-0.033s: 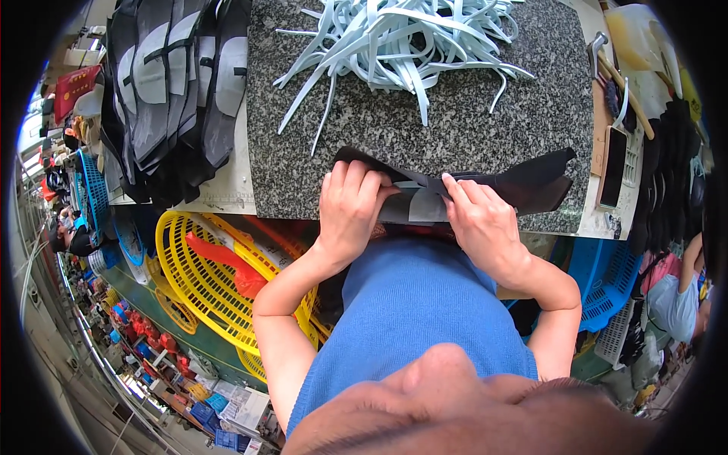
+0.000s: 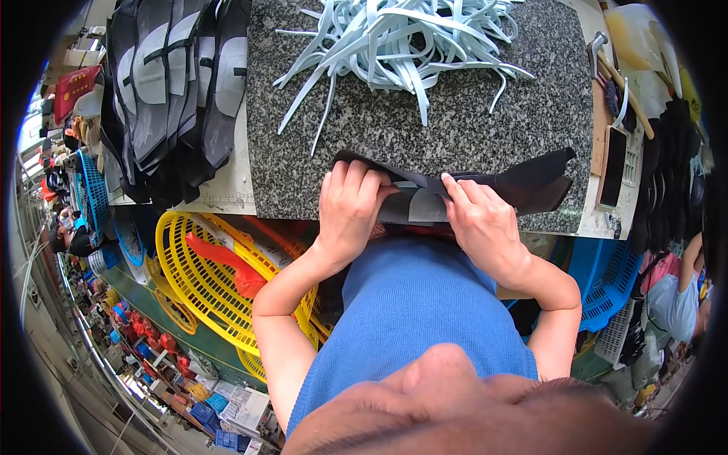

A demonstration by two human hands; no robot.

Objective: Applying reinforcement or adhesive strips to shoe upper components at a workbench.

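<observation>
At the near edge of the speckled stone slab (image 2: 296, 171), both my hands hold a long black piece of flexible sheet material (image 2: 531, 182) with a grey patch on it. My left hand (image 2: 351, 203) pinches its left part, where the upper edge is raised and folded. The fingers of my right hand (image 2: 483, 216) press and grip it just right of the grey patch. Its loose right end spreads in overlapping layers on the slab. Farther back on the slab lies a tangled heap of pale blue flat strips (image 2: 413, 57).
Stacked black pieces with grey patches (image 2: 178, 91) lie at the left. On the right are a hammer (image 2: 622, 87) and a phone (image 2: 613, 167). A yellow plastic basket (image 2: 178, 258) stands below at left, a blue basket (image 2: 610, 288) at right. Another person (image 2: 675, 303) is at far right.
</observation>
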